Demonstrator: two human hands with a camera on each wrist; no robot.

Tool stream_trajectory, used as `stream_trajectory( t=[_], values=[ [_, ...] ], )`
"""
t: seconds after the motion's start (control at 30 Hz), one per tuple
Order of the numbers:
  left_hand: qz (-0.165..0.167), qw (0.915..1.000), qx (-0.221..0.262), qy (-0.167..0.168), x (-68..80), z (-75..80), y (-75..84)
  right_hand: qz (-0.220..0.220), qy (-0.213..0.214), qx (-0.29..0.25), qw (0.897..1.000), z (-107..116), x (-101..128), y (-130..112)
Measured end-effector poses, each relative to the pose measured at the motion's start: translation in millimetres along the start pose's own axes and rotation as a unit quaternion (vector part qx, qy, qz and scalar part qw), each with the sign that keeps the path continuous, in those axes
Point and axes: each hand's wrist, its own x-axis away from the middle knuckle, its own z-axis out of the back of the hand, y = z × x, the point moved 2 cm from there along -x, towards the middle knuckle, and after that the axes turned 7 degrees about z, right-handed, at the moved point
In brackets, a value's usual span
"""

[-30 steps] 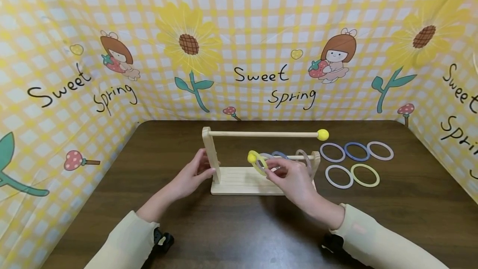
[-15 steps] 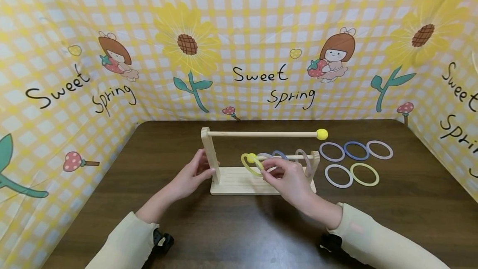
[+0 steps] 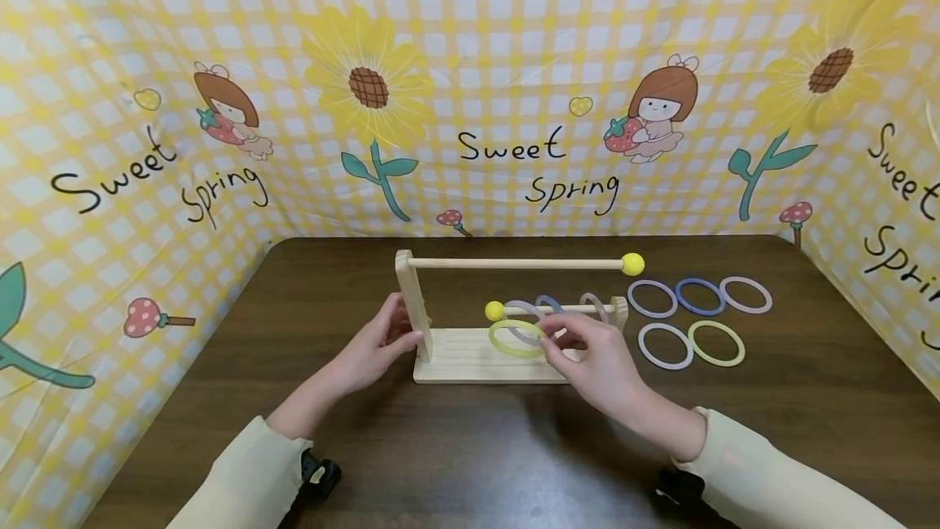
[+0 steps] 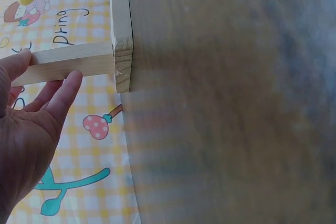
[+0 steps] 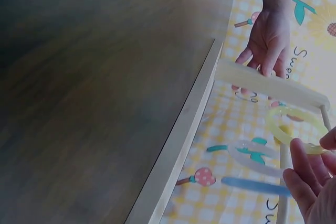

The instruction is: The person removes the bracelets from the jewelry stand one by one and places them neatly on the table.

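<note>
A wooden stand (image 3: 470, 353) has two horizontal rods tipped with yellow balls. My left hand (image 3: 382, 341) holds its left upright (image 3: 414, 300) between thumb and fingers, seen closely in the left wrist view, where the left hand (image 4: 37, 114) is on that wooden post (image 4: 73, 61). My right hand (image 3: 595, 357) pinches a translucent yellow ring (image 3: 507, 352), which is off the lower rod, just in front of and below its ball (image 3: 494, 312). On the lower rod hang a pale ring (image 3: 517, 304), a blue ring (image 3: 545, 300) and a pinkish ring (image 3: 591, 298). The right hand partly hides them.
Right of the stand, several rings lie flat on the dark table (image 3: 411, 455), among them a blue ring (image 3: 681, 295) and a yellow-green ring (image 3: 696, 347). The upper rod (image 3: 514, 264) bears no ring. A patterned cloth (image 3: 470, 88) surrounds the table.
The yellow ring has passed leftward over the lower rod's ball and come off, then moved down and toward me, right hand with it. The left hand stays on the upright.
</note>
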Motion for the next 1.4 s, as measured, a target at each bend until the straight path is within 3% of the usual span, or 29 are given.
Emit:
stream_trajectory(
  t=[0.6, 0.9, 1.4],
  values=[
    [0.002, 1.0000, 0.001, -0.005, 1.3, 1.0, 5.4, 0.054, -0.004, 0.072, 0.996, 60, 29, 7],
    [-0.010, 0.9999, -0.002, -0.002, 0.4, 0.6, 2.8, 0.058, 0.037, 0.106, 0.992, 94, 33, 14],
    [0.002, 0.9999, 0.010, -0.006, 1.1, 0.3, 5.3, 0.037, 0.097, 0.173, 0.979, 145, 40, 36]
  ],
)
